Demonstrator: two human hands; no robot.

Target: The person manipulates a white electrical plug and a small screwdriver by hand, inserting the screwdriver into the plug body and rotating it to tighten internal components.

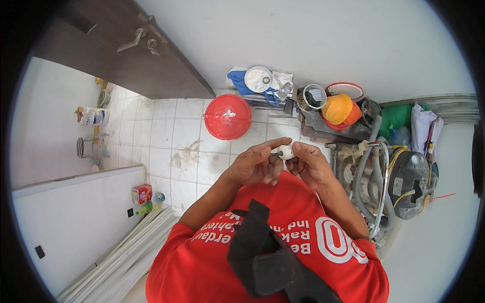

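In front of my red shirt, both hands are raised close together around a small white rounded piece point(286, 151). A short white strand hangs below it. My right hand point(314, 165) pinches this white piece between thumb and fingers. From the other side my left hand point(255, 162) closes on a short dark slim piece point(276, 154), whose tip meets the white one. The fingers hide part of both pieces, and their exact kind cannot be made out.
A red round tub point(227, 117) stands on the tiled floor point(162, 134). Along the wall are a white bucket point(258, 79), a bucket of small items point(311, 97) and a yellow hard hat point(338, 108). A grey hose point(359, 174) lies right; white strips point(121, 252) lie left, below a door point(126, 50).
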